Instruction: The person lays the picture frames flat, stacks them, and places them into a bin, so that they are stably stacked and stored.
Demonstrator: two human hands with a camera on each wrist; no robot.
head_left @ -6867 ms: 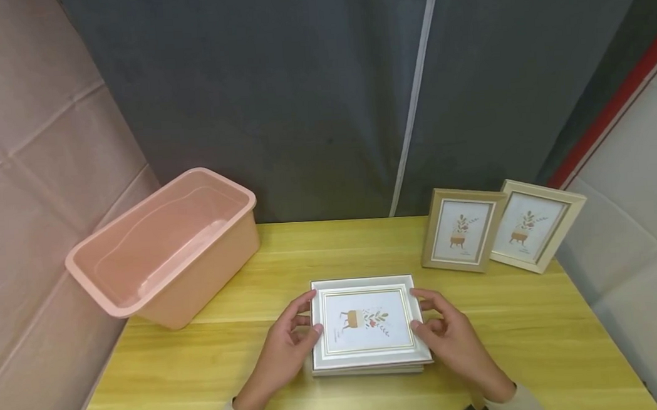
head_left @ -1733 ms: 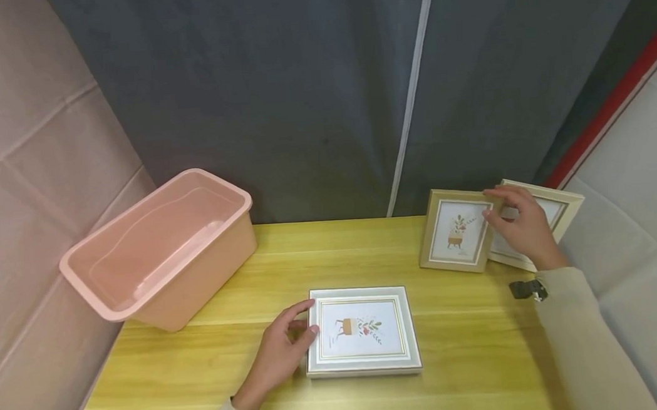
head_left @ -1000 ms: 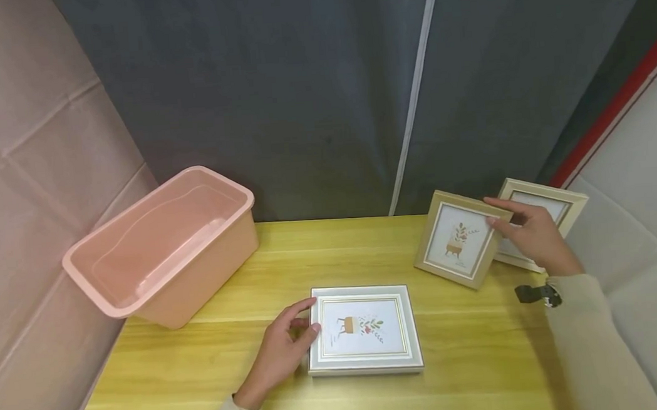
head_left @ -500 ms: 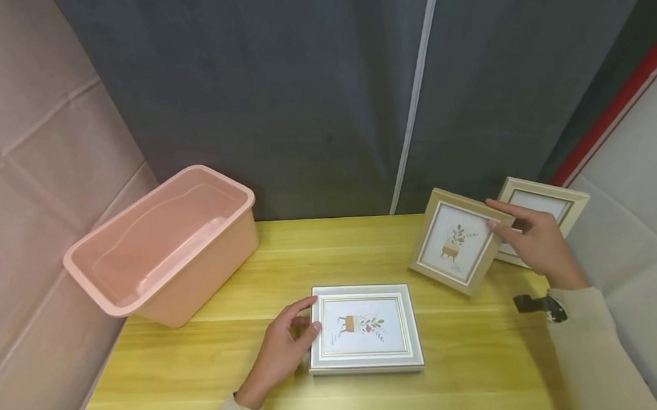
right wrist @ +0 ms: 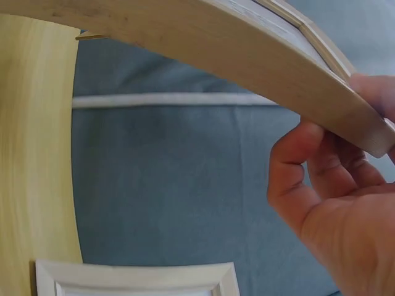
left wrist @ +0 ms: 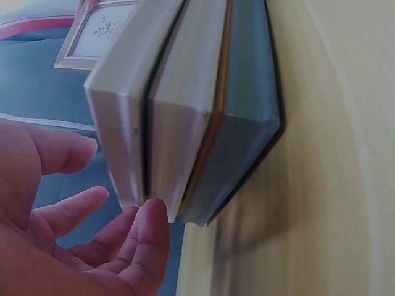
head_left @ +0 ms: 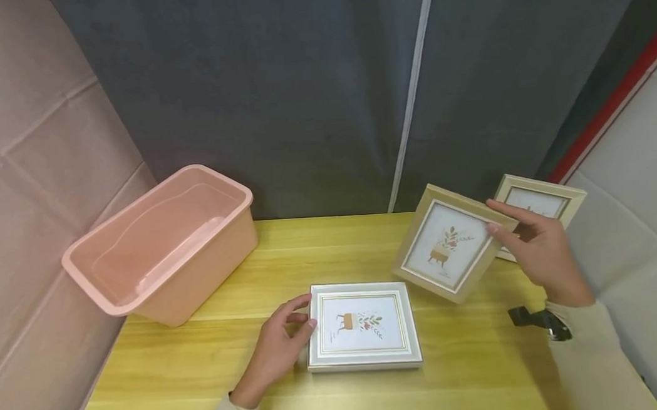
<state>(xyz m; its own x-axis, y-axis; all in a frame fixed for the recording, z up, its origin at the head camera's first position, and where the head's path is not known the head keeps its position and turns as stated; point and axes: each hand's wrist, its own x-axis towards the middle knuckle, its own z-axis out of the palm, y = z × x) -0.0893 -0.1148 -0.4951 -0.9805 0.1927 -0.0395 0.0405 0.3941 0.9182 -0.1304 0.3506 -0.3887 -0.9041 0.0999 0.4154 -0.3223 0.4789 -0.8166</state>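
Observation:
My right hand (head_left: 548, 254) pinches the upper right corner of a tan picture frame (head_left: 446, 248), thumb in front and fingers behind. The frame leans, its lower edge appearing just above the table; in the right wrist view its side edge (right wrist: 216, 55) crosses the top. On the table lies a stack of picture frames, a silver-white frame (head_left: 364, 326) on top. My left hand (head_left: 275, 349) is at the stack's left side, fingers loosely bent. In the left wrist view fingertips touch the stacked frames (left wrist: 185, 123), while the thumb stays apart from them.
A cream picture frame (head_left: 573, 199) stands behind my right hand, partly hidden. At the left sits a pink plastic bin (head_left: 213, 259), with nothing seen inside. A dark curtain (head_left: 277, 108) hangs behind the wooden table (head_left: 203, 375).
My right hand has left the stack, taken hold of the standing tan frame, and tilted and drawn it left and nearer. My left hand has stayed beside the stack.

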